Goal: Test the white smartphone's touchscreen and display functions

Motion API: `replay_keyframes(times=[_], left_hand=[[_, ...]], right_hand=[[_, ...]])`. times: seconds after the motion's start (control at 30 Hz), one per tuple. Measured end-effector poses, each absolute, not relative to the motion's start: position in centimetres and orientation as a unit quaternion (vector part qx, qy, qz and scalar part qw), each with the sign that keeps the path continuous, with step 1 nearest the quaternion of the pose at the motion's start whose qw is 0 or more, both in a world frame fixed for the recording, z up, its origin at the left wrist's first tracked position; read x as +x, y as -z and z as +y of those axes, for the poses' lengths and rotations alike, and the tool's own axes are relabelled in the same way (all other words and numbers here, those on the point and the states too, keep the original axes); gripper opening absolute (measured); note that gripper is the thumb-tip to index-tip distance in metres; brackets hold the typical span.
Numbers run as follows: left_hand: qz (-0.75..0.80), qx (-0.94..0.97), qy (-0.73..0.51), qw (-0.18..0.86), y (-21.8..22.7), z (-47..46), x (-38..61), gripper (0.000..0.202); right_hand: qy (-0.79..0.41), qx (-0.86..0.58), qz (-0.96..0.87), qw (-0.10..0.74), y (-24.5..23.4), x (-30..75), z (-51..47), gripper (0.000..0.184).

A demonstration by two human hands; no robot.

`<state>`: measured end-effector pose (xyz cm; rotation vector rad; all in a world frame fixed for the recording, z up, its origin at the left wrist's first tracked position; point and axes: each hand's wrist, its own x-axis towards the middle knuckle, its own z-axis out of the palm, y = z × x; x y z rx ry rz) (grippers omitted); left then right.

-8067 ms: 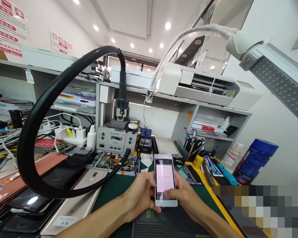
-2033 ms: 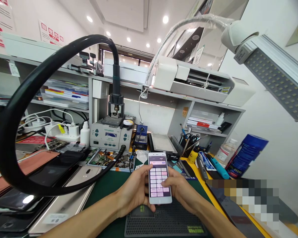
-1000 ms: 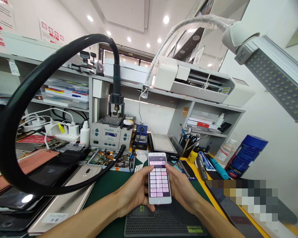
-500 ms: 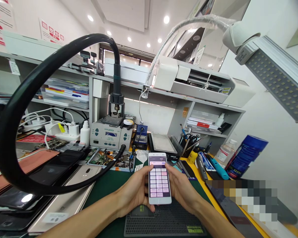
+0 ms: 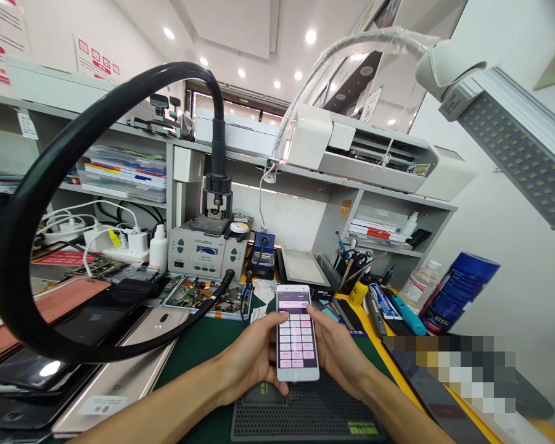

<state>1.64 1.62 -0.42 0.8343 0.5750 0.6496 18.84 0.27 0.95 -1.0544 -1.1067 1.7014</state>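
A white smartphone (image 5: pixel 298 372) is held upright between both hands, its lit screen showing a grid of pale buttons. My left hand (image 5: pixel 254 353) wraps its left side, with fingers behind and under it and the thumb over the upper left of the screen. On the other side, my right hand (image 5: pixel 340 351) grips the right edge, its thumb near the upper right corner of the screen; the other fingers are mostly hidden. Beneath the hands lies a black perforated mat (image 5: pixel 314 410) on a green work surface (image 5: pixel 185 370).
A thick black hose (image 5: pixel 16 246) loops at left from the hot-air station (image 5: pixel 203 256). Several phones (image 5: pixel 115 376) lie on the left, beside a tray of circuit boards (image 5: pixel 180 303). On the right are a tool holder (image 5: pixel 349 265), a bottle (image 5: pixel 419 287) and a blue can (image 5: pixel 462 290).
My left thumb has shifted slightly down on the screen. The phone and my right hand stay almost in place.
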Motion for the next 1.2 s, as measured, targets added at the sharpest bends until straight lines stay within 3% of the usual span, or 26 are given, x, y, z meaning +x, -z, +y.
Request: replay_keyframes(times=[0.1,0.67,0.83,1.03,1.2], left_hand=[[0.262,0.414,-0.31,0.815,0.37,1.59,1.73,0.035],[0.277,0.431,-0.317,0.798,0.93,1.76,1.84,0.042],[0.252,0.417,-0.317,0.814,0.72,1.67,1.61,0.046],[0.22,0.392,-0.311,0.837,0.99,1.87,1.25,0.043],[0.218,0.391,-0.314,0.837,1.19,1.92,1.19,0.042]], right_hand=[[-0.679,-0.414,-0.442,0.416,-0.82,18.9,0.29,0.051],[-0.671,-0.411,-0.457,0.415,-1.09,18.79,0.14,0.048],[-0.655,-0.408,-0.477,0.421,-1.08,18.97,-0.04,0.037],[-0.631,-0.409,-0.531,0.391,-1.27,19.01,-0.2,0.061],[-0.602,-0.422,-0.555,0.389,-0.97,18.92,0.03,0.051]])
